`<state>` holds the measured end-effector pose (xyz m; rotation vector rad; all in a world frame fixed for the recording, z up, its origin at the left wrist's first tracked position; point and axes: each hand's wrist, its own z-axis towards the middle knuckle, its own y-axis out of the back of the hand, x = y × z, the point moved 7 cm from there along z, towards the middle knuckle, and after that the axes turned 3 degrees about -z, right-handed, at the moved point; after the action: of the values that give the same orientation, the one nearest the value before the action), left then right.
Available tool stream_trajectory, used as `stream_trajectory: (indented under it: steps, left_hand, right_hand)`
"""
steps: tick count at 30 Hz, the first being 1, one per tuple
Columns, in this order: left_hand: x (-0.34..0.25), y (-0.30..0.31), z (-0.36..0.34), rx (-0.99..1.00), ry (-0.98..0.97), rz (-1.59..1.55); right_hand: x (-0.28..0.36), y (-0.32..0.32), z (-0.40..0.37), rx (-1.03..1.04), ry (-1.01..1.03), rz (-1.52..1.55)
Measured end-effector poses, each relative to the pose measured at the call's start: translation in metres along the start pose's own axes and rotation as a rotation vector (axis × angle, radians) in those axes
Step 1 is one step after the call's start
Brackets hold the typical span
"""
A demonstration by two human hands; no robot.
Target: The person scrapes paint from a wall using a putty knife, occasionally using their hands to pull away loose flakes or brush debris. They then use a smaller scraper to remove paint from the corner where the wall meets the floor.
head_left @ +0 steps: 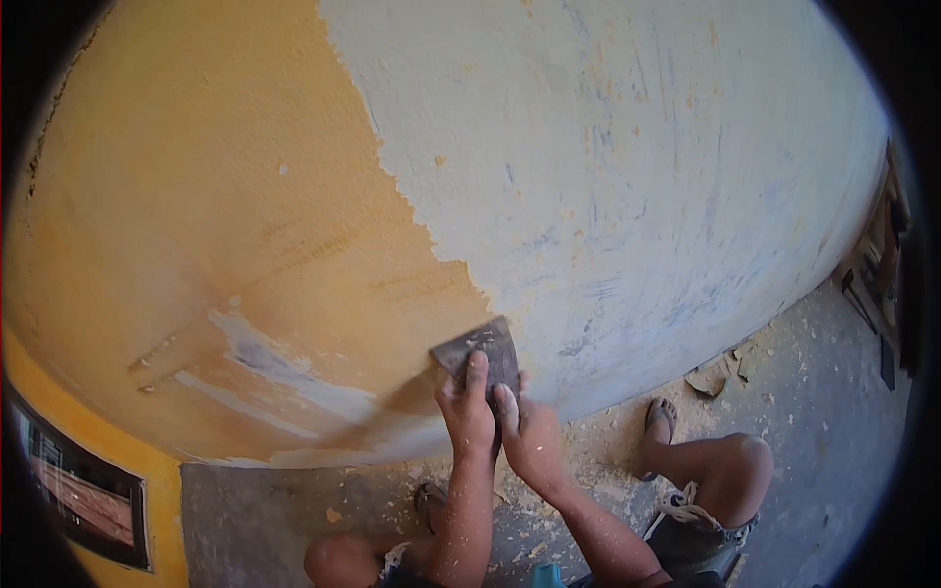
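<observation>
A broad, dark scraper (pixel 501 355) is pressed with its blade against the wall, at the ragged edge between orange paint (pixel 323 235) and the pale stripped surface (pixel 627 196). My left hand (pixel 468 412) grips it from the left, thumb lying along the blade's face. From the right, my right hand (pixel 531 436) closes round the lower part, its thumb beside the other one. Both hands and forearms carry pale paint flecks. The handle is mostly hidden by my fingers.
Paint flakes (pixel 598 441) litter the grey floor (pixel 265 500) along the wall's foot. A larger curled chip (pixel 708 380) lies to the right. Tools and boards (pixel 877 284) lean at the far right. My bent knees and sandalled feet flank my arms. A dark-framed window (pixel 88 480) is lower left.
</observation>
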<state>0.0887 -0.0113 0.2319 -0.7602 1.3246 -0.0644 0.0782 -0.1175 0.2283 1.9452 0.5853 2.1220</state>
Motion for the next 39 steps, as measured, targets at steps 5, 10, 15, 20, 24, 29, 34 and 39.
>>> stream_trajectory:
  steps: [5, 10, 15, 20, 24, 29, 34, 39]
  left_hand:
    - [0.020, 0.016, -0.007, -0.074, -0.028, 0.090]
    - [0.021, 0.009, -0.003, -0.019, 0.020, 0.068]
    - [0.013, 0.001, -0.003, -0.030, 0.006, 0.100]
    - [-0.014, -0.026, 0.009, 0.035, -0.025, 0.029]
    - [-0.006, -0.016, 0.004, 0.013, -0.068, 0.014]
    - [0.034, 0.019, -0.004, -0.066, -0.108, 0.098]
    - [-0.013, -0.017, 0.008, 0.024, -0.074, -0.050]
    - [0.018, 0.016, -0.010, -0.072, -0.082, 0.048]
  right_hand:
    - [-0.025, -0.012, -0.009, -0.029, 0.018, 0.025]
    - [-0.035, -0.014, -0.006, -0.065, -0.014, 0.035]
    - [-0.027, -0.011, -0.004, -0.068, 0.001, 0.061]
    - [0.013, 0.015, 0.013, -0.019, 0.016, 0.131]
    - [0.005, 0.007, 0.006, -0.095, 0.094, 0.154]
    - [-0.047, -0.021, -0.003, -0.014, -0.068, 0.016]
    - [0.017, 0.013, 0.011, -0.075, 0.106, 0.104]
    - [-0.020, -0.008, -0.011, -0.094, 0.115, -0.048]
